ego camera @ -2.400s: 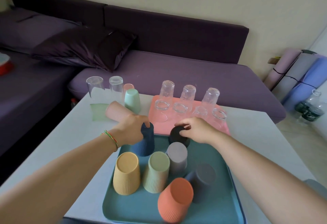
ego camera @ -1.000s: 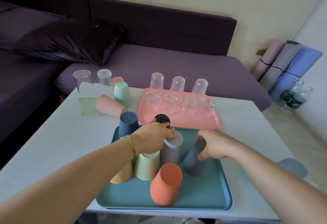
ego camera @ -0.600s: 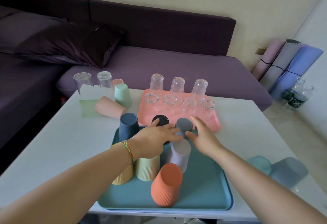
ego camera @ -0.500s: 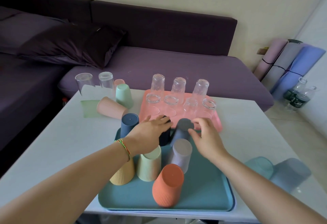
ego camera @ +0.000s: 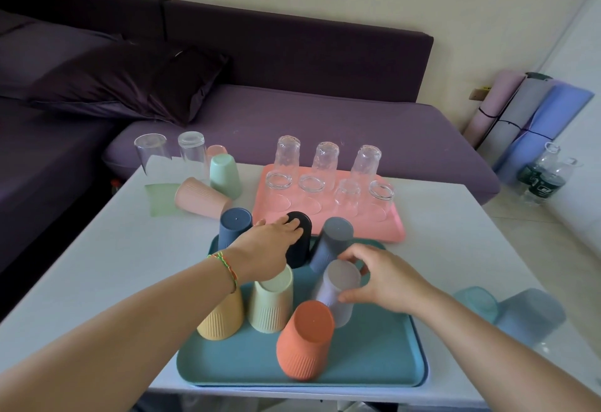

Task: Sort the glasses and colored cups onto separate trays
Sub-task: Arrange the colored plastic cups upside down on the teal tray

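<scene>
- Position: pale lilac plastic cup (ego camera: 342, 277) inverted on teal rectangular tray (ego camera: 374, 363); right grip (ego camera: 387, 281) curls around it.
- Left grip (ego camera: 266, 249) released, straight fingers resting on black plastic cup (ego camera: 299, 250).
- Recommendation: keep lilac cup level, clear of adjacent orange ribbed cup (ego camera: 305, 343).

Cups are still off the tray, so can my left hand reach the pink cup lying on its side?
Probably yes. The left hand only touches the black cup. The pink cup lies uncovered on the table, but the navy cup stands between, so the hand must pass over it.
</scene>
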